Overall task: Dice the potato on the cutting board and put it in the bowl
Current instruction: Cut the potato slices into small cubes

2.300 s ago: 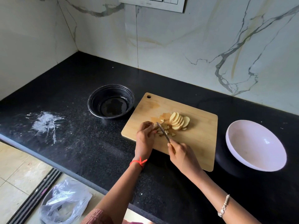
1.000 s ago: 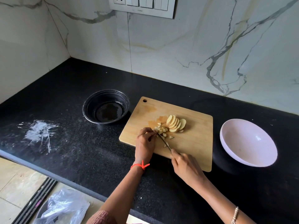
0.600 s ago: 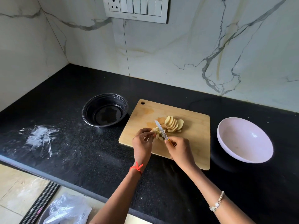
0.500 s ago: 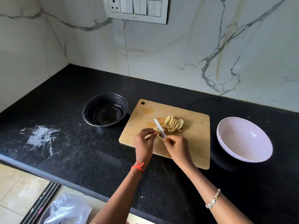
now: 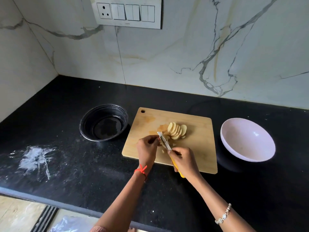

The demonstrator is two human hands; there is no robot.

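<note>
A wooden cutting board [image 5: 199, 148] lies on the black counter. A fanned row of potato slices [image 5: 176, 130] rests on its middle, with small diced bits [image 5: 164, 144] just in front. My right hand [image 5: 184, 160] grips a yellow-handled knife [image 5: 164, 142], its blade angled over the diced bits. My left hand [image 5: 148, 149] pinches potato pieces next to the blade. A pale pink bowl [image 5: 247, 139] sits to the right of the board, with nothing in it.
A black round bowl [image 5: 104, 122] stands left of the board. A white powdery smear [image 5: 36, 159] marks the counter at the left. The marble wall with a switch panel [image 5: 127, 13] rises behind. The counter edge runs along the lower left, floor below.
The view has tilted up, showing more of the wall. My hands stay at the board's front, with the knife blade shifting over the diced bits beside the slices.
</note>
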